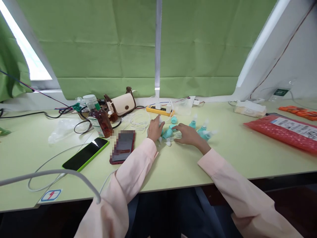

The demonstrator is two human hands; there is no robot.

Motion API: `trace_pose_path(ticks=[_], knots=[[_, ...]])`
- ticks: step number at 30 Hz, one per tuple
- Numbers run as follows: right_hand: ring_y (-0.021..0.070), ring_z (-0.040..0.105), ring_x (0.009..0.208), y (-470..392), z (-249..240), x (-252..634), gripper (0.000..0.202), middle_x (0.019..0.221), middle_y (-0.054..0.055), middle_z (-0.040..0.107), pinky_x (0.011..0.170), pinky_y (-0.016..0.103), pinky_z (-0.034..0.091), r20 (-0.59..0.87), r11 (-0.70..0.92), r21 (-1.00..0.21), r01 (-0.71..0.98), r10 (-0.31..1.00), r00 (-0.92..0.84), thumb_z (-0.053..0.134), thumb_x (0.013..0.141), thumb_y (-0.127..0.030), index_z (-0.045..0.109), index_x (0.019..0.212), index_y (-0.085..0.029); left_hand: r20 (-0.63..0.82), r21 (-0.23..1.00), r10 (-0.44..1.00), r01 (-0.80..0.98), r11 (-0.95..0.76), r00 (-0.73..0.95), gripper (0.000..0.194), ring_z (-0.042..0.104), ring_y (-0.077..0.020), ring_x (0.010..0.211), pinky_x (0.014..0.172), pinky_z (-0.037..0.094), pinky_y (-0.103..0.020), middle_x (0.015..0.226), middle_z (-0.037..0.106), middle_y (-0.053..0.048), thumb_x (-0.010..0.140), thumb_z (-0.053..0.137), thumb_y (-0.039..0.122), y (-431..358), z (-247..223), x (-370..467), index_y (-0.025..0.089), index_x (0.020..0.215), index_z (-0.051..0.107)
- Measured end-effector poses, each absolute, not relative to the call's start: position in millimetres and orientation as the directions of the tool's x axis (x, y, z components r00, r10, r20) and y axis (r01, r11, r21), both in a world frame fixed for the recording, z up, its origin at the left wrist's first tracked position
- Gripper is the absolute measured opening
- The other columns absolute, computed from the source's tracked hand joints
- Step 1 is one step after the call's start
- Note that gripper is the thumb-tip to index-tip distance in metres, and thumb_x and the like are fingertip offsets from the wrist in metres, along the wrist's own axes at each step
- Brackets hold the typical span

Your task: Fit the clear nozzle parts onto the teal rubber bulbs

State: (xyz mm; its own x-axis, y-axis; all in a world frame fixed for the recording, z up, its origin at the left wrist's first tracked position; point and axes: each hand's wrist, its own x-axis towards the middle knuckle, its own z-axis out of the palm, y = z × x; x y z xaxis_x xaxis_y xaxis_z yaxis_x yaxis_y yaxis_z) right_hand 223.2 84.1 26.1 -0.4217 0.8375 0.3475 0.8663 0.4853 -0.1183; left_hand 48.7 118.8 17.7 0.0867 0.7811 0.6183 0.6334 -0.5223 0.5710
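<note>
Small teal bulb-shaped pieces, several with clear tips, lie in a loose group on the pale green table. My left hand (155, 129) rests at the left side of the group, with its index finger stretched out and thumb apart. Close to its thumb is a teal piece (167, 133). My right hand (188, 135) reaches in from the right, fingers spread and curved over the group, its fingertips near the same teal pieces. Small clear bits (168, 143) lie between the hands. Behind the right hand stand more teal pieces (193, 124). Exact finger contact is hard to make out.
A yellow power strip (151, 109) with white plugs lies behind the hands. To the left are a dark red phone (123, 147), a green-edged phone (86, 153), a bottle (100, 122) and a cream handbag (122, 103). A red bubble-wrap parcel (279, 132) lies right.
</note>
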Motion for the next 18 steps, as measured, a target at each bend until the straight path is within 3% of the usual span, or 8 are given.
trace_pose_path(ticks=[4,9,13,16,18], knots=[[0.016,0.052,0.07,77,32,214,0.044,0.097,0.007,0.051,0.059,0.027,0.039,0.451,0.468,-0.161,0.869,0.818,-0.357,0.053,0.068,-0.04,0.047,0.107,-0.02,0.596,0.674,0.801,0.513,-0.532,0.047,0.019,0.056,-0.0195,0.078,0.071,0.042,-0.032,0.082,0.062,-0.007,0.077,0.045,0.026,114,32,51,0.016,0.089,0.055],[0.0187,0.047,0.091,67,32,198,0.056,0.109,0.009,0.045,0.068,0.028,0.043,0.658,0.643,-0.427,0.636,0.703,-0.27,0.054,0.068,-0.041,0.034,0.116,-0.019,0.576,0.757,0.814,0.33,-0.565,0.072,0.026,0.058,-0.0133,0.075,0.063,0.045,-0.021,0.083,0.062,-0.003,0.077,0.044,0.036,70,43,47,0.016,0.094,0.05],[0.014,0.052,0.072,66,22,189,0.042,0.086,0.004,0.055,0.062,0.026,0.043,0.507,0.678,-0.568,0.466,0.735,-0.451,0.053,0.071,-0.037,0.042,0.107,-0.018,0.542,0.796,0.835,0.26,-0.547,0.099,0.024,0.058,-0.0125,0.073,0.063,0.045,-0.021,0.082,0.062,-0.003,0.072,0.05,0.036,49,34,48,0.015,0.084,0.054],[0.0105,0.047,0.058,67,18,187,0.022,0.065,0.0,0.051,0.051,0.022,0.039,0.47,0.681,-0.567,0.463,0.73,-0.497,0.046,0.075,-0.036,0.052,0.083,-0.016,0.522,0.812,0.849,0.257,-0.524,0.085,0.022,0.055,-0.012,0.071,0.062,0.043,-0.021,0.076,0.06,-0.002,0.072,0.049,0.037,52,32,42,0.016,0.075,0.054],[0.0102,0.044,0.058,67,20,188,0.021,0.061,-0.001,0.047,0.05,0.021,0.035,0.479,0.692,-0.548,0.47,0.72,-0.502,0.045,0.076,-0.034,0.051,0.068,-0.015,0.512,0.817,0.856,0.27,-0.51,0.069,0.024,0.051,-0.0117,0.069,0.061,0.04,-0.021,0.068,0.056,0.0,0.072,0.049,0.037,56,34,36,0.016,0.063,0.051]])
